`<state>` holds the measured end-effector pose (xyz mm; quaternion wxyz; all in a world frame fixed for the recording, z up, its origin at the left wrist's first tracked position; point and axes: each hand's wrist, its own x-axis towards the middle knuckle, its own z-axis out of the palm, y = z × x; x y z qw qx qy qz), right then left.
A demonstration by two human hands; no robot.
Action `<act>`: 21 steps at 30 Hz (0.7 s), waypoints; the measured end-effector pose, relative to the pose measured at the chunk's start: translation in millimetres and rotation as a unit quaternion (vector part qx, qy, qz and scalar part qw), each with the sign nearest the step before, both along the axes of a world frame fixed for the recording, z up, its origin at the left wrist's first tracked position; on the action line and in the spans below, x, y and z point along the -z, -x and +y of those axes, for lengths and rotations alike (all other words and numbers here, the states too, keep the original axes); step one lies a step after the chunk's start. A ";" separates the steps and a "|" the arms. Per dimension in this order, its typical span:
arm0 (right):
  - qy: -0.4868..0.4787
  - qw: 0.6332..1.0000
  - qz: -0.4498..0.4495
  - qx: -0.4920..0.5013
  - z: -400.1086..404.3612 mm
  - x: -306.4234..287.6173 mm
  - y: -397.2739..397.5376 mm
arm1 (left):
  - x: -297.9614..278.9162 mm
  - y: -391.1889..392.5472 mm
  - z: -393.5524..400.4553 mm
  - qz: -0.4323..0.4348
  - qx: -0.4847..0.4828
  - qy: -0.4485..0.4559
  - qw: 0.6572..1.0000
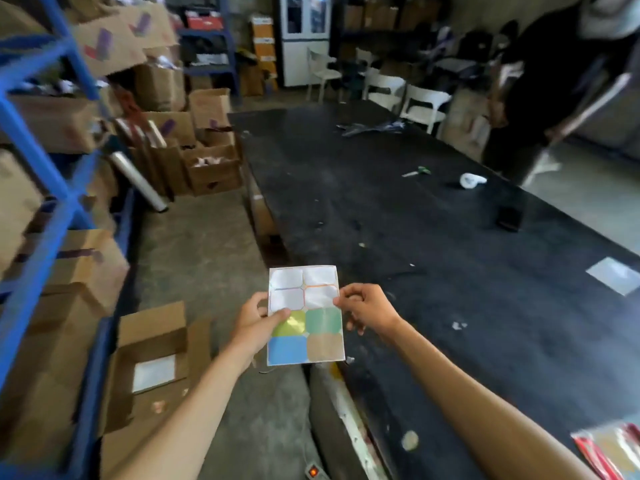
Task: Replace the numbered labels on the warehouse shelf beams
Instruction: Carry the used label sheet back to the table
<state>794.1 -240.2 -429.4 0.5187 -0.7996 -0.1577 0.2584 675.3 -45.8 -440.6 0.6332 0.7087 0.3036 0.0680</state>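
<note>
A sheet of blank sticker labels (306, 337) is held upright in front of me, over the near corner of a black table. Its upper four labels are white with coloured borders; the lower ones are yellow, green, blue and tan. My left hand (254, 322) grips the sheet's left edge, thumb on the yellow label. My right hand (367, 308) pinches the right edge at a white label. The blue shelf rack (52, 216) with cardboard boxes stands at the left; no numbered labels are legible on its beams.
The long black table (433, 237) carries scissors (417, 172), a white wad (471, 180), a dark small box (509, 218), a white sheet (614, 274) and a red-edged packet (609, 448). An open carton (152, 358) lies on the floor at left. A person (543, 91) stands at far right near white chairs.
</note>
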 end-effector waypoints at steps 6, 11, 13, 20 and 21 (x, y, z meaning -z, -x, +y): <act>0.031 0.987 0.045 0.152 -131.7 42.0 -14.3 | 44.0 -68.1 -97.7 0.065 0.141 -0.044 0.987; 0.062 0.955 0.078 0.278 -213.6 80.8 0.2 | 72.7 -94.4 -174.0 0.094 0.260 -0.072 0.958; 0.073 0.939 0.091 0.323 -238.4 95.7 9.5 | 83.7 -98.9 -201.1 0.102 0.296 -0.062 0.948; 0.091 0.881 0.123 0.448 -287.2 128.7 37.1 | 114.5 -104.7 -265.6 0.143 0.390 -0.035 0.909; 0.093 0.875 0.126 0.458 -290.7 132.9 40.2 | 118.2 -106.4 -269.9 0.147 0.400 -0.033 0.904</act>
